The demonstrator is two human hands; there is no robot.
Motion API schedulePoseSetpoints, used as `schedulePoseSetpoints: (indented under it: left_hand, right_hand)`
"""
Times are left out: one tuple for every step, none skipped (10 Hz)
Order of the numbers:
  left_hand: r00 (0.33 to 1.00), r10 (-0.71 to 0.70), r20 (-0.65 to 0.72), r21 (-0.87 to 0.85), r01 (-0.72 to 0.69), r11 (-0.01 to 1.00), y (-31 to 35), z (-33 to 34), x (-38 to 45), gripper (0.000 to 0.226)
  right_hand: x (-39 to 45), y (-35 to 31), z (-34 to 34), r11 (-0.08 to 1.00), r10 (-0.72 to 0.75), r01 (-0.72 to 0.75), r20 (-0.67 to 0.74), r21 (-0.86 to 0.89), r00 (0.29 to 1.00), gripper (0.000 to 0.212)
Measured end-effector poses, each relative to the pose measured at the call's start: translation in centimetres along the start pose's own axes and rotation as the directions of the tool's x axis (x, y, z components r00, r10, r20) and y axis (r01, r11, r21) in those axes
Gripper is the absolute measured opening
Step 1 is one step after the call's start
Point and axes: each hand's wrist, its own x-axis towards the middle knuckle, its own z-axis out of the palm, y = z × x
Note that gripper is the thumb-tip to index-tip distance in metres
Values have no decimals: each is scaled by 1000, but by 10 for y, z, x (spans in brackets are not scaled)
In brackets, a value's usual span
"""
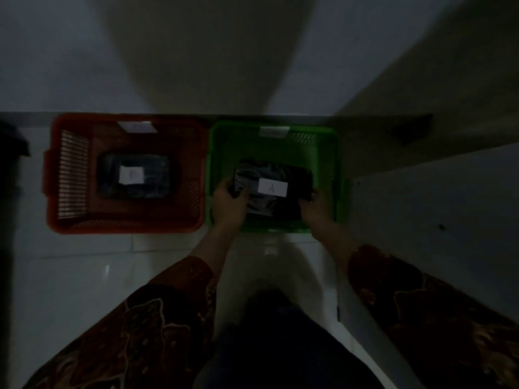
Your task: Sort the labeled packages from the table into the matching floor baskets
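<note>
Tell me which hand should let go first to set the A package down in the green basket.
Left, probably. The left hand wraps the corner of the package near the green basket wall; the right hand grips its near edge and could steady it.

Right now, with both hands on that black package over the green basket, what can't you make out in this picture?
- Head view: the letter on the package in the red basket is blurred and dim, unreadable.
- White tags on both baskets' far rims: too blurred to read.
- Whether the package marked A rests on the floor of the green basket or hangs: the package hides it.
- Left hand and right hand: fingertips hidden under the package.
- The table: cut off by the right edge.
</note>
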Motion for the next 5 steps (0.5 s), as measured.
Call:
schedulePoseSetpoints:
  left_hand:
    - [998,-9,57,-45,11,999,-31,27,43,39]
    - [992,-40,119,-63,47,997,-51,37,71,40]
    - [983,-62,175,-75,76,994,-61,36,88,44]
    - [973,-68,221,6,68,998,-57,29,83,49]
    - [977,-27,210,120,2,993,-46,19,65,50]
  right_hand:
    - [49,10,6,995,-85,88,65,-50,994,31]
    - [72,15,16,992,-79,92,147,-82,986,38]
    - [80,18,22,987,-113,135,229,-83,967,50]
    - [67,17,16,984,-107,142,277,-106,955,56]
    - [43,18,3,981,-107,141,242,-129,964,59]
